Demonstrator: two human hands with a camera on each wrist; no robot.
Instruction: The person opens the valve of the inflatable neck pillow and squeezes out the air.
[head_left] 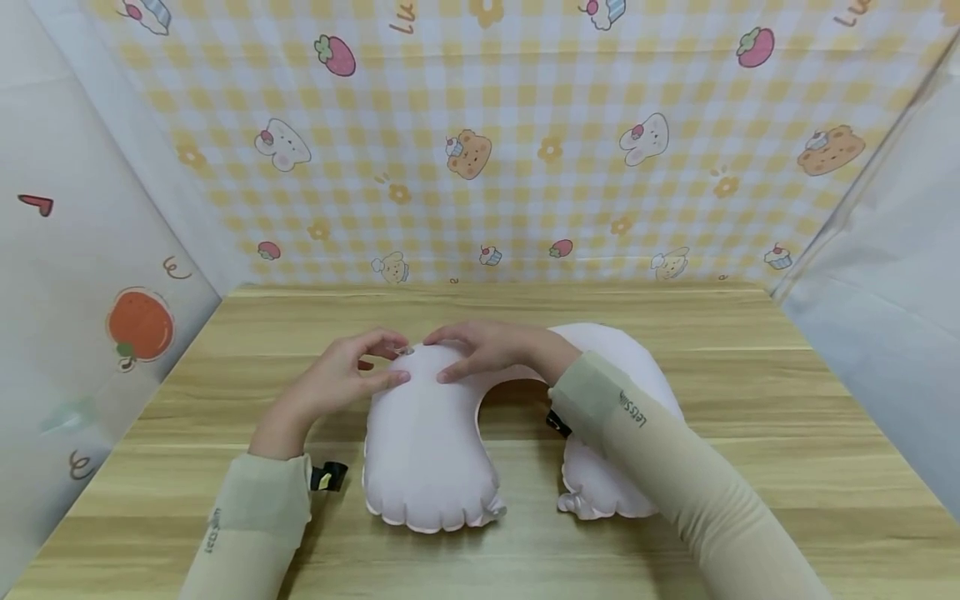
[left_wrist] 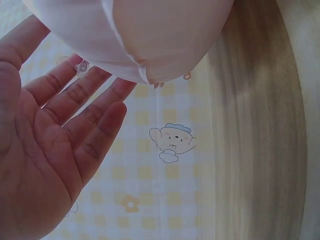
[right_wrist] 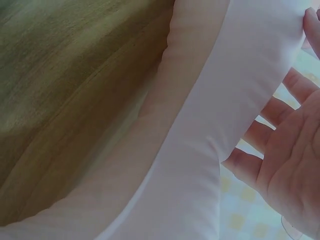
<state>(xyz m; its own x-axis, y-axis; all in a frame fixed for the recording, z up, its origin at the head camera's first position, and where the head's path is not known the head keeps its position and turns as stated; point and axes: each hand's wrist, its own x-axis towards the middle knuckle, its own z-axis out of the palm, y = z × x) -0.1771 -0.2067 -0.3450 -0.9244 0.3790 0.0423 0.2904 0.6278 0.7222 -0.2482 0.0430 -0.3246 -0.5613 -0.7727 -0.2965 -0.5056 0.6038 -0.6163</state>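
A pale pink inflatable U-shaped neck pillow (head_left: 427, 442) lies plump on the table, its two arms toward the person. At the far end of its left arm, my left hand (head_left: 347, 375) touches the pillow with the thumb. Its other fingers reach behind the edge, beside a small clear valve (left_wrist: 82, 69). My right hand (head_left: 487, 348) rests across the pillow's upper left part, thumb on the near face. In the right wrist view its fingers (right_wrist: 245, 166) extend along the far edge. The right forearm hides part of the pillow's right arm.
The wood-grain table (head_left: 300, 317) runs back to a yellow checked cloth (head_left: 525, 208) with cartoon prints. White side cloths (head_left: 67, 275) stand at left and right. Black wrist straps (head_left: 328, 477) show near the sleeves.
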